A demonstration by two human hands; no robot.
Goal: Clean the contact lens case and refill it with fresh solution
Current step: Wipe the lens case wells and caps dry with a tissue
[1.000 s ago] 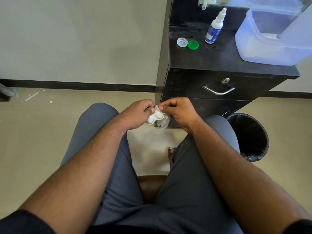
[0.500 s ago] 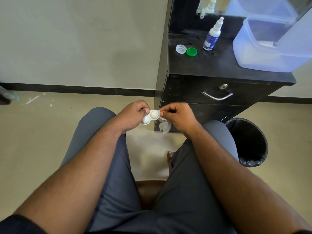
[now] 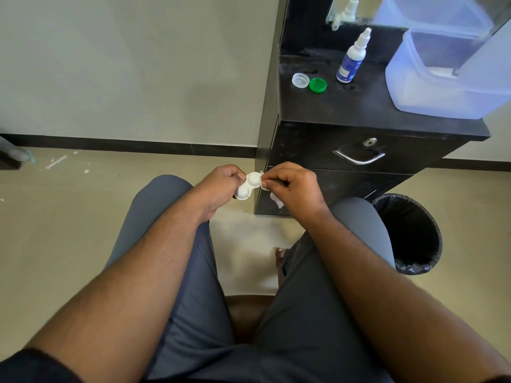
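Note:
My left hand (image 3: 221, 186) grips a white two-well contact lens case (image 3: 248, 186) above my knees, its wells facing up and uncapped. My right hand (image 3: 293, 186) pinches a small white tissue (image 3: 276, 199) against the case's right well; a scrap of it hangs below my fingers. On the black cabinet top (image 3: 359, 106) lie the case's two caps, a clear one (image 3: 300, 80) and a green one (image 3: 318, 84), side by side. A white solution bottle (image 3: 351, 62) with a blue label and a nozzle tip stands upright just right of them.
A translucent plastic tub (image 3: 448, 78) fills the right of the cabinet top. The cabinet has a drawer with a metal handle (image 3: 359, 158). A black lined bin (image 3: 409, 233) stands on the floor by my right knee. I sit with grey trousers.
Both hands have stayed together at the case while the tissue has shifted over the right well. The case has turned so both wells show more plainly. The view has tilted slightly.

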